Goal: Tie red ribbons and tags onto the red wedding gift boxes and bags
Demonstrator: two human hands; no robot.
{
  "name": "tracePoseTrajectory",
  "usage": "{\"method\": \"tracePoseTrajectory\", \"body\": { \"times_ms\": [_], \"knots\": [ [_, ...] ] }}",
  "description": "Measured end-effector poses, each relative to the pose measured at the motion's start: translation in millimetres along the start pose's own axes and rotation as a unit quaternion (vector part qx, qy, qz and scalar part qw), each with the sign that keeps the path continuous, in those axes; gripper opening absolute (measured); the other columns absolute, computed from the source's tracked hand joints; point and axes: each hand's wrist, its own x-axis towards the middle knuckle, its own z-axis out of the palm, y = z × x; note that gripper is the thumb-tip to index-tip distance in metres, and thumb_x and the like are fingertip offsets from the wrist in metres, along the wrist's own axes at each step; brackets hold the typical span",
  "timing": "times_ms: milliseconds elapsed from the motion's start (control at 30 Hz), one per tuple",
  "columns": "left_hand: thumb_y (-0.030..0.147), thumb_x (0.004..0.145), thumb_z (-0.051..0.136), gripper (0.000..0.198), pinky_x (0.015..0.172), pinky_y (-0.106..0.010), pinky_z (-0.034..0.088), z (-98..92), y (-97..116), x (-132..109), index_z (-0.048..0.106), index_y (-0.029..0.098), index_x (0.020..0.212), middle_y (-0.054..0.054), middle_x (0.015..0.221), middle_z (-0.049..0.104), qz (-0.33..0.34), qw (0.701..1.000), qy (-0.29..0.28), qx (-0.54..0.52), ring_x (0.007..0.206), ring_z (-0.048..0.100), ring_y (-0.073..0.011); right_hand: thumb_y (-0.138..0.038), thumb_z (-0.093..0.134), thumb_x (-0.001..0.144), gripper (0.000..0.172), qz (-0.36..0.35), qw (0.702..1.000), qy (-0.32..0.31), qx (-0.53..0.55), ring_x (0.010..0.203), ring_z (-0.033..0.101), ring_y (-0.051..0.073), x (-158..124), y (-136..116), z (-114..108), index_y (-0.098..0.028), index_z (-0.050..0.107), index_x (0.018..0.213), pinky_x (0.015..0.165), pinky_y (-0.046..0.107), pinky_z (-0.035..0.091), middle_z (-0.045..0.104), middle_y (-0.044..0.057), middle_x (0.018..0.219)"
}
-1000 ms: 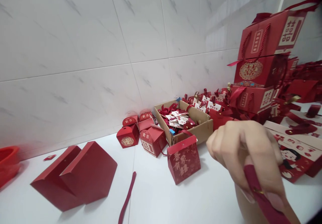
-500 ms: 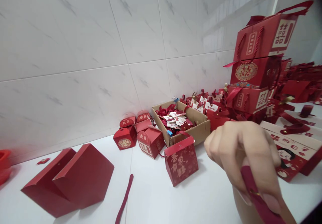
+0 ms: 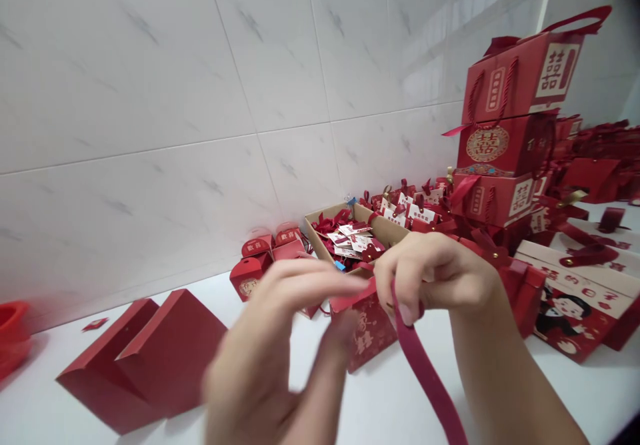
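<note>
My right hand [image 3: 440,275] pinches the upper end of a dark red ribbon [image 3: 431,381] between thumb and fingers, and the rest trails down toward the lower edge. My left hand [image 3: 255,345], a little smeared by motion, is raised with thumb and fingers apart, nothing between them. Behind both hands a small red gift box [image 3: 373,338] with gold lettering stands on the white table, partly covered. Left of my left hand two red box shapes [image 3: 173,355] with slanted sides stand close together.
A cardboard tray [image 3: 320,241] holds ribbons and white tags. Small red boxes [image 3: 250,271] sit by the tiled wall. At right rise stacked red boxes [image 3: 510,141], with a cartoon-printed box [image 3: 575,311] below. A red plastic container [image 3: 13,328] stands far left.
My right hand has moved left and up with the ribbon, uncovering a red box at right. My left hand has come into view. The loose ribbon strip on the table no longer shows.
</note>
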Motion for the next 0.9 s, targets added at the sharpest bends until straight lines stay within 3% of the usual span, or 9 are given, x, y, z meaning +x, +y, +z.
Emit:
{"method": "tracePoseTrajectory", "body": {
  "times_ms": [133, 333, 500, 700, 900],
  "knots": [
    [0.007, 0.082, 0.058, 0.026, 0.077, -0.026, 0.053, 10.1, 6.6, 12.1, 0.065, 0.024, 0.100, -0.004, 0.101, 0.064, 0.084, 0.996, -0.033, -0.015, 0.095, 0.061, -0.0168, -0.014, 0.057, 0.086, 0.012, 0.007, 1.000, 0.027, 0.007, 0.070, 0.061, 0.012, 0.1, 4.6, 1.5, -0.012, 0.065, 0.079, 0.064, 0.023, 0.051, 0.063, 0.007, 0.074],
    [-0.001, 0.074, 0.064, 0.029, 0.078, -0.029, 0.053, 12.7, -2.9, 15.7, 0.066, 0.018, 0.096, -0.005, 0.095, 0.066, 0.158, 0.987, 0.039, -0.015, 0.088, 0.063, -0.0157, -0.010, 0.060, 0.084, 0.007, -0.013, 0.996, 0.075, 0.055, 0.071, 0.059, 0.011, -2.3, 9.6, 6.2, -0.014, 0.065, 0.086, 0.064, 0.023, 0.049, 0.060, 0.005, 0.078],
    [-0.005, 0.073, 0.061, 0.030, 0.070, -0.029, 0.051, 6.6, -7.4, 17.1, 0.064, 0.017, 0.093, -0.003, 0.087, 0.066, 0.206, 0.977, 0.051, -0.017, 0.079, 0.062, -0.0137, -0.008, 0.059, 0.084, 0.010, 0.039, 0.983, 0.090, 0.157, 0.061, 0.053, 0.007, 1.2, 12.2, 15.7, -0.016, 0.058, 0.090, 0.054, 0.018, 0.042, 0.056, 0.001, 0.076],
    [0.002, 0.078, 0.058, 0.023, 0.069, -0.033, 0.048, 0.2, -18.0, 24.6, 0.058, 0.020, 0.091, -0.002, 0.078, 0.065, 0.228, 0.973, 0.021, 0.024, 0.074, 0.060, -0.0152, -0.009, 0.058, 0.085, 0.006, 0.056, 0.976, 0.093, 0.190, 0.060, 0.055, 0.006, 10.7, 12.3, 22.8, -0.014, 0.055, 0.088, 0.055, 0.017, 0.046, 0.055, 0.001, 0.075],
    [0.004, 0.077, 0.060, 0.019, 0.075, -0.035, 0.043, 11.1, -22.0, 22.8, 0.055, 0.021, 0.081, 0.002, 0.070, 0.063, 0.187, 0.974, 0.107, 0.076, 0.072, 0.058, -0.0149, -0.013, 0.058, 0.086, 0.006, 0.044, 0.982, 0.153, 0.098, 0.067, 0.056, 0.009, 13.3, 13.2, 26.6, -0.017, 0.054, 0.087, 0.060, 0.020, 0.049, 0.056, 0.001, 0.076]
  ]
}}
